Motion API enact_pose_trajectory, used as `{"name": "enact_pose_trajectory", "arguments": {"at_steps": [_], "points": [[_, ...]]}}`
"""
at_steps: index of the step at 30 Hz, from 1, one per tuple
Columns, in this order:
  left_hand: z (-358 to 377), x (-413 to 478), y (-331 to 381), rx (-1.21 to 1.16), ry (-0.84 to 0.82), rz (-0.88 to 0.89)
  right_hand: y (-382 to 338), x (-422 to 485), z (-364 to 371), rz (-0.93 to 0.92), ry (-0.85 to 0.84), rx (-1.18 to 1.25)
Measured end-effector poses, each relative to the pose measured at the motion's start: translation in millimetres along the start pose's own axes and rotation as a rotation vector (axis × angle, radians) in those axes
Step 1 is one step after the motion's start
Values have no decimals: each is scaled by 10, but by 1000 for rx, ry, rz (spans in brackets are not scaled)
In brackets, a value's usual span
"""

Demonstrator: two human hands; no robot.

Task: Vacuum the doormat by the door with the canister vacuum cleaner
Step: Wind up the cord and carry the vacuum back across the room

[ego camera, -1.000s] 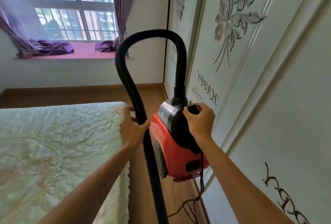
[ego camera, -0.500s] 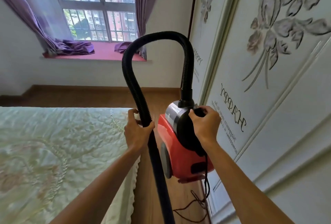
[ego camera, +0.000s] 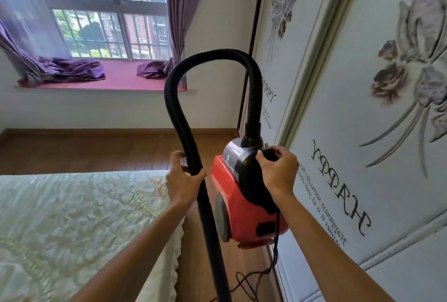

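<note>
Right now the red canister vacuum (ego camera: 246,207) hangs just right of the bed (ego camera: 72,229), the right hand (ego camera: 278,171) curling its fingers round the top handle; the left hand (ego camera: 185,182) wraps its fingers round the black hose (ego camera: 217,53), nearer the bed's edge

Both bare arms reach forward and up from the bottom edge, the hands about level. The left forearm (ego camera: 135,248) rises from the lower left. The left grip (ego camera: 185,180) is wrapped round the hose (ego camera: 179,113), thumb on the near right side, fingers curled behind, back of the hand to the camera. The right forearm (ego camera: 326,246) comes from the lower right. The right grip (ego camera: 278,171) curls over the top handle of the vacuum (ego camera: 244,212), knuckles up. The two grips are apart.
</note>
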State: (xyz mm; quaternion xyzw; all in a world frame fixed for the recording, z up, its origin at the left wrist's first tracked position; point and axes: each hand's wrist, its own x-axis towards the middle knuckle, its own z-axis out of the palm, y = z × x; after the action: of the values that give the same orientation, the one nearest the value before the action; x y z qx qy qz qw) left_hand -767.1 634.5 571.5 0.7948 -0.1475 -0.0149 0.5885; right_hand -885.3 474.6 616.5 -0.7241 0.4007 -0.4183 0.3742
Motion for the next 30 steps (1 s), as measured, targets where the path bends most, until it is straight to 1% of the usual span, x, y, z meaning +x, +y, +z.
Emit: {"name": "enact_pose_trajectory", "arguments": {"at_steps": [8, 12, 24, 30], "points": [[357, 953, -58, 23, -20, 45, -18, 829, 605, -9, 44, 27], [606, 1412, -114, 27, -9, 16, 49, 1274, 949, -15, 42, 45], [1618, 3033, -227, 64, 12, -57, 520, 2873, 2161, 5, -69, 41], [1931, 3701, -249, 96, 36, -84, 671, 3500, 2637, 16, -118, 20]]}}
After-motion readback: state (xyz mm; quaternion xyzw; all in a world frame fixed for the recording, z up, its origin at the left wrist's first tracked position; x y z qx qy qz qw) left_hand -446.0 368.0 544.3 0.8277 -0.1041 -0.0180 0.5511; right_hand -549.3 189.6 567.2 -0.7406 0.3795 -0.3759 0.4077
